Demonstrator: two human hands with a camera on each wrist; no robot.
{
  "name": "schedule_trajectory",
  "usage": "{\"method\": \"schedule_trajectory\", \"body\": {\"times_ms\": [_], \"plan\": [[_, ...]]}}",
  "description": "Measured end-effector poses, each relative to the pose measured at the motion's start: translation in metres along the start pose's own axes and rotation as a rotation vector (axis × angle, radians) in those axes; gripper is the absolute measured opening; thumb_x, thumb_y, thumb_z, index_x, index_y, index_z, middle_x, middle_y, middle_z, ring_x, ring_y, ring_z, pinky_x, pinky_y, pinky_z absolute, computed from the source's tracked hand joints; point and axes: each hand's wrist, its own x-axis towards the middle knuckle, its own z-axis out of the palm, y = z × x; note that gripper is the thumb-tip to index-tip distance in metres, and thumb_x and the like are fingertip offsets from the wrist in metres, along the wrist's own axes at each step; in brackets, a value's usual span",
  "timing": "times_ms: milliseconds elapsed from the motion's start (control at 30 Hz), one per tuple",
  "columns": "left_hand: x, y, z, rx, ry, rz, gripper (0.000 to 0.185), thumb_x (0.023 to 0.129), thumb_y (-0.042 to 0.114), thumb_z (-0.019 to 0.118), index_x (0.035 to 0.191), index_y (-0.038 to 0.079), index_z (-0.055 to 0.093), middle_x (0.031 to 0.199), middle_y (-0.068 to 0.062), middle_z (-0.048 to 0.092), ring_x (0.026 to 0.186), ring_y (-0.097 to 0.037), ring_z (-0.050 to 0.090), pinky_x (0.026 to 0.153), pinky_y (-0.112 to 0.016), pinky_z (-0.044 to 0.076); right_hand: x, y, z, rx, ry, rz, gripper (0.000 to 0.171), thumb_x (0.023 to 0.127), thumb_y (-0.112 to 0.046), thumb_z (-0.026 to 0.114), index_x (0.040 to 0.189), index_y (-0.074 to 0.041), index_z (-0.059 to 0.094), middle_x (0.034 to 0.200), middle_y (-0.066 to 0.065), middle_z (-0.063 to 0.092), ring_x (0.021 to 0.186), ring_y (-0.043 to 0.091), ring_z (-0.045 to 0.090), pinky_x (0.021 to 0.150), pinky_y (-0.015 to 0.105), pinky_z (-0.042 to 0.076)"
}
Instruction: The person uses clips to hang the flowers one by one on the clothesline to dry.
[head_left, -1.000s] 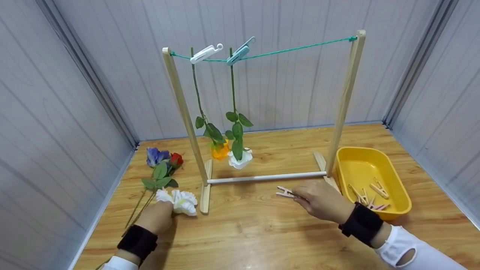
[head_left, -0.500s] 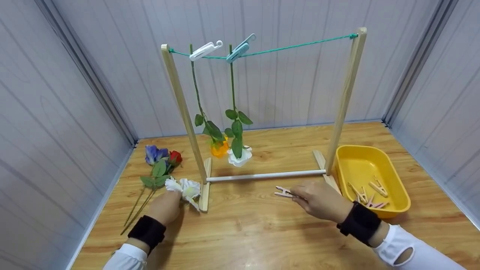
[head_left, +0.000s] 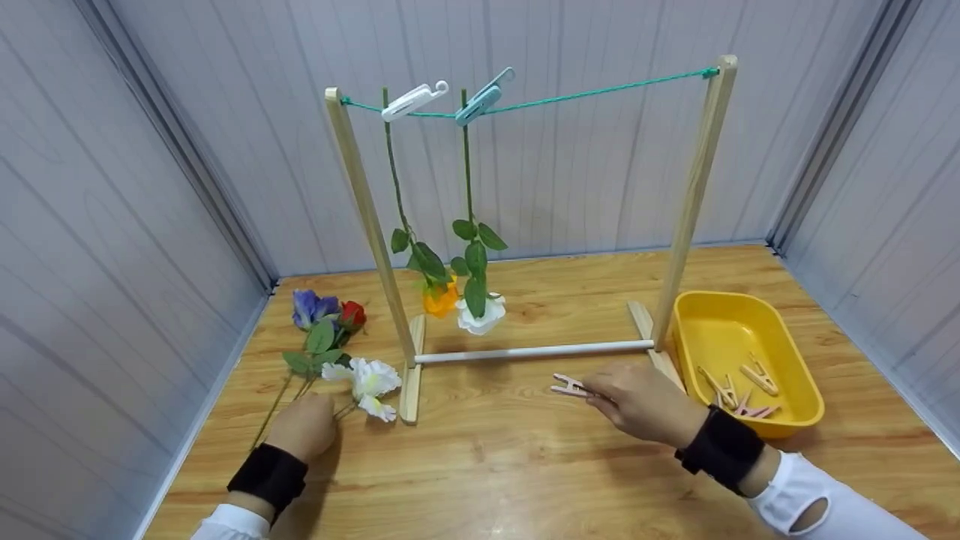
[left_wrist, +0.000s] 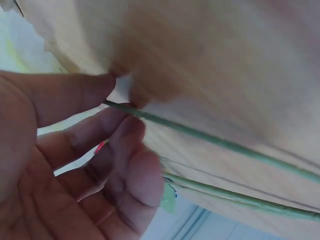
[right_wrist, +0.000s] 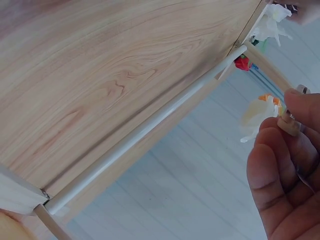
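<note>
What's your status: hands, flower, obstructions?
Left hand holding white flower by stem. Right hand gripping peg. Rack foot close beside flower.

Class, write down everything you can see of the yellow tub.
The yellow tub looks plastic, with rounded corners, a smooth rim and an open top. It stands upright on the table, beside the right wooden post; whether they touch is unclear. Beige and pink pegs lie in its near half.

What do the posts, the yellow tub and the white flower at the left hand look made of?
Posts: wood, matte, pale with faint grain. Tub: probably plastic, smooth, with soft highlights and rounded corners. White flower: perhaps fabric, matte, with thin ruffled petals; exact fibre unclear.
</note>
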Motion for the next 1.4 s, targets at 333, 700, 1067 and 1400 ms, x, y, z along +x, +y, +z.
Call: {"method": "schedule_trajectory", "body": {"times_ms": [333, 700, 1067, 1400], "plan": [[-0.008, 0.004, 0.002, 0.069, 0.208, -0.013, 0.009, 0.089, -0.009, 0.068, 0.082, -0.003, 0.068, 0.075, -0.021, 0.068, 0.065, -0.039, 0.068, 0.055, -0.054, 0.058, -0.003, -0.002, 0.002, 0.043, -0.025, 0.034, 0.011, 0.092, -0.003, 0.082, 0.098, -0.008, 0.073, 0.082, 0.0, 0.07, 0.068, 0.01, 0.059, 0.059, 0.026, 0.046], [-0.003, 0.02, -0.013, 0.047, 0.473, -0.018, 0.014, 0.097, -0.004, 0.063, 0.083, -0.004, 0.06, 0.062, -0.02, 0.059, 0.053, -0.043, 0.063, 0.045, -0.055, 0.051, -0.006, -0.002, 0.004, 0.031, -0.025, 0.037, 0.012, 0.091, -0.004, 0.083, 0.094, -0.009, 0.072, 0.079, -0.002, 0.068, 0.066, 0.009, 0.057, 0.058, 0.026, 0.046], [0.004, 0.034, -0.01, -0.186, 0.724, 0.108, 0.012, 0.101, -0.007, 0.067, 0.112, -0.008, 0.07, 0.088, -0.025, 0.076, 0.065, -0.04, 0.071, 0.057, -0.053, 0.058, -0.007, -0.003, 0.003, 0.024, -0.035, 0.039, 0.014, 0.091, -0.005, 0.083, 0.096, -0.009, 0.071, 0.08, -0.002, 0.067, 0.066, 0.009, 0.055, 0.058, 0.026, 0.045], [0.009, 0.059, -0.031, -0.741, 0.654, 0.047, 0.034, 0.114, 0.001, 0.049, 0.144, -0.011, 0.041, 0.114, -0.03, 0.076, 0.091, -0.04, 0.08, 0.075, -0.023, 0.062, -0.003, 0.0, -0.002, 0.05, -0.051, 0.069, 0.009, 0.093, -0.004, 0.081, 0.097, -0.007, 0.073, 0.082, 0.0, 0.07, 0.067, 0.01, 0.058, 0.059, 0.026, 0.047]]}}
